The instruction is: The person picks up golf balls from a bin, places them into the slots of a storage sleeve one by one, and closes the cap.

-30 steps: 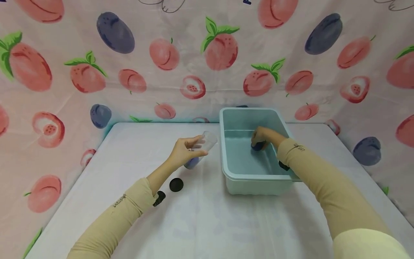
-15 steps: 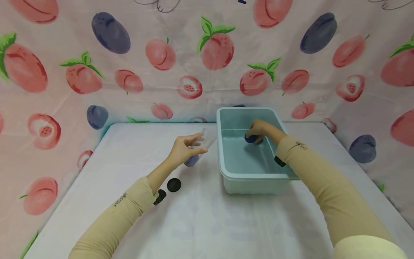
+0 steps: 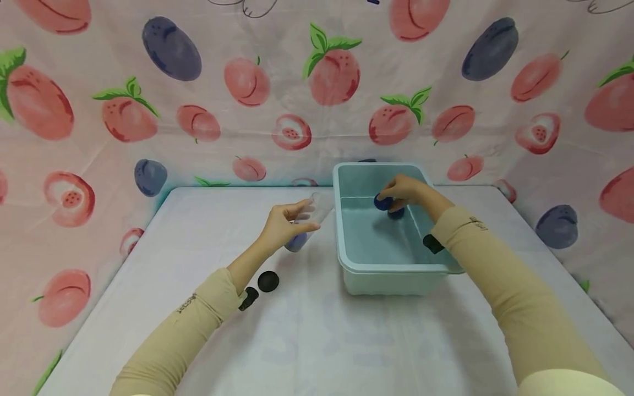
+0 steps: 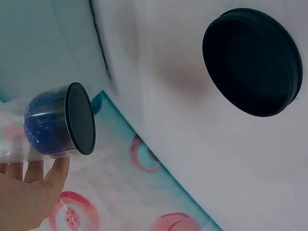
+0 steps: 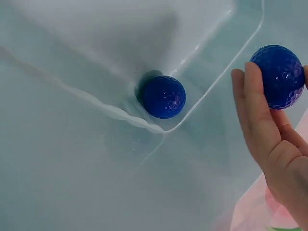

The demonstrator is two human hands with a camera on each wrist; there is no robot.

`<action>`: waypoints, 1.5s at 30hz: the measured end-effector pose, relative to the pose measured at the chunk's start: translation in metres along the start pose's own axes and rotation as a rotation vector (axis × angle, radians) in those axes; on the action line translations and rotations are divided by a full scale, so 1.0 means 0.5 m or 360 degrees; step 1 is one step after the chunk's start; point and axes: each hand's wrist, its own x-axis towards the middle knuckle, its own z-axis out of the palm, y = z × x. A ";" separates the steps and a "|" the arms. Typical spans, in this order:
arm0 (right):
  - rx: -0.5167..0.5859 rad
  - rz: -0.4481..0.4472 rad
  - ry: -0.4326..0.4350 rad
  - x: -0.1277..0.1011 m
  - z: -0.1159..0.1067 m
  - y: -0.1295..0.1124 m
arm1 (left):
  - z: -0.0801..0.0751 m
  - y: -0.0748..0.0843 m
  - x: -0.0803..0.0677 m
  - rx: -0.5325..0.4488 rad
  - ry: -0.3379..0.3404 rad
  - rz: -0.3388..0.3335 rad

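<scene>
White desk [image 3: 317, 341] is carrying a pale teal tub [image 3: 391, 278], sitting right of centre toward the far edge. A black round lid [image 3: 268, 281] is lying flat on the desk, near-left of the tub and well apart from it. Fruit-print cloth is hanging round the desk's far and side edges.

Three blue balls: one held [image 5: 277, 74], one in tub [image 5: 163, 96], one in tube [image 4: 45, 126]. One clear tube [image 3: 311, 217]. One tub [image 3: 396, 269]. One black lid [image 3: 268, 281].

Fruit-print backdrop [image 3: 317, 82], seemingly white table [image 3: 317, 341]
</scene>
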 end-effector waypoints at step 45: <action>0.0678 -0.0350 -0.0149 -0.095 0.016 -0.079 | 0.038 0.031 0.025 -0.0083 0.0084 -0.0044</action>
